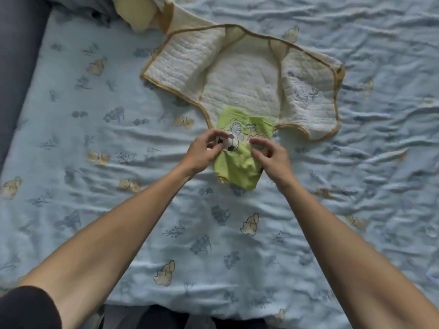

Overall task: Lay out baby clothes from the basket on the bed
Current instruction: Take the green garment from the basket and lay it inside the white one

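A small green baby garment with a football print lies on the bed, its top edge overlapping the lower hem of a white quilted baby vest with yellow trim, spread open flat. My left hand pinches the green garment's left side near the football. Fingers curled, my right hand pinches its right side. The basket is out of view.
The bed is covered by a wrinkled light blue sheet with printed animals. A pale yellow pillow or cloth lies at the top left. A dark bed frame edge runs along the left side.
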`<state>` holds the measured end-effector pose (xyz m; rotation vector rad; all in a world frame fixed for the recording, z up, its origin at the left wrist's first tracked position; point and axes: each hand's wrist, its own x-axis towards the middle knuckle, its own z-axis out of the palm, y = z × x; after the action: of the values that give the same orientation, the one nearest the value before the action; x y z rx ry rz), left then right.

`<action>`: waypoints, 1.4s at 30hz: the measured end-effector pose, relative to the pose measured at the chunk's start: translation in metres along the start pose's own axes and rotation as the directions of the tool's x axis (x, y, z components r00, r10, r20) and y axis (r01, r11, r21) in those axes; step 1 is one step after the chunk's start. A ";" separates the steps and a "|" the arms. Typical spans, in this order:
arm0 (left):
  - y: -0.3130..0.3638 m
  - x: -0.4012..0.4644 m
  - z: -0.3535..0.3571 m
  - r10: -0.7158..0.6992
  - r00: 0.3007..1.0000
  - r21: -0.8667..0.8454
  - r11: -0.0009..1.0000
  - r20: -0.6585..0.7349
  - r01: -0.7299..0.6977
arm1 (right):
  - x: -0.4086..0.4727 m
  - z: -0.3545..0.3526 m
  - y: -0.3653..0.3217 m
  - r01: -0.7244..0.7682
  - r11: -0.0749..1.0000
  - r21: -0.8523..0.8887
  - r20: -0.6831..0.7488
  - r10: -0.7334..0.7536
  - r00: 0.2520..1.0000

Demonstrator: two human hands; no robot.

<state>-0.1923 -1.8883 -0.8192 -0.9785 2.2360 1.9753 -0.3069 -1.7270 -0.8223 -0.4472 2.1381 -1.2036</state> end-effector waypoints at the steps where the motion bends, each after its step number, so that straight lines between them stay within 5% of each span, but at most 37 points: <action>1: -0.006 0.008 0.001 -0.007 1.000 0.029 1.000 0.004 0.007 | 0.006 0.002 0.006 -0.017 1.000 -0.015 -0.012 0.016 1.000; 5: -0.033 0.030 0.000 -0.029 0.998 0.382 0.923 -0.052 0.047 | 0.015 0.011 0.026 -0.133 0.991 -0.011 -0.090 0.132 0.987; 10: -0.041 0.027 -0.011 0.026 1.000 0.748 0.663 0.007 -0.023 | -0.006 0.017 0.037 -0.263 0.957 0.121 -0.245 0.286 0.926; 14: -0.032 0.030 -0.020 0.106 0.992 0.727 0.676 0.062 -0.117 | -0.008 0.018 0.026 -0.228 0.955 0.191 -0.219 0.268 0.938; 18: -0.010 0.029 -0.020 0.176 0.973 0.434 0.872 0.151 -0.225 | -0.005 0.035 -0.011 -0.098 0.941 0.324 -0.200 0.169 0.965; 25: -0.001 0.023 -0.074 0.143 0.981 0.201 0.965 0.128 -0.167 | 0.016 0.093 -0.061 -0.022 0.921 0.388 -0.059 0.049 0.997; 32: -0.012 0.022 -0.149 0.120 0.993 0.317 0.942 -0.005 -0.112 | 0.043 0.170 -0.096 0.009 0.948 0.319 0.142 -0.057 0.988; 35: -0.022 0.025 -0.164 0.147 0.988 0.441 0.885 0.040 -0.149 | 0.054 0.182 -0.099 0.002 0.960 0.280 0.257 -0.077 0.963; 42: -0.043 0.033 -0.153 0.073 0.985 0.533 0.834 0.156 -0.146 | 0.045 0.118 -0.046 0.071 0.997 -0.006 0.192 -0.069 0.979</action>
<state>-0.1401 -2.0404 -0.8393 -0.6388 2.5905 1.2420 -0.2619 -1.8520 -0.8437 -0.6235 1.9811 -1.1366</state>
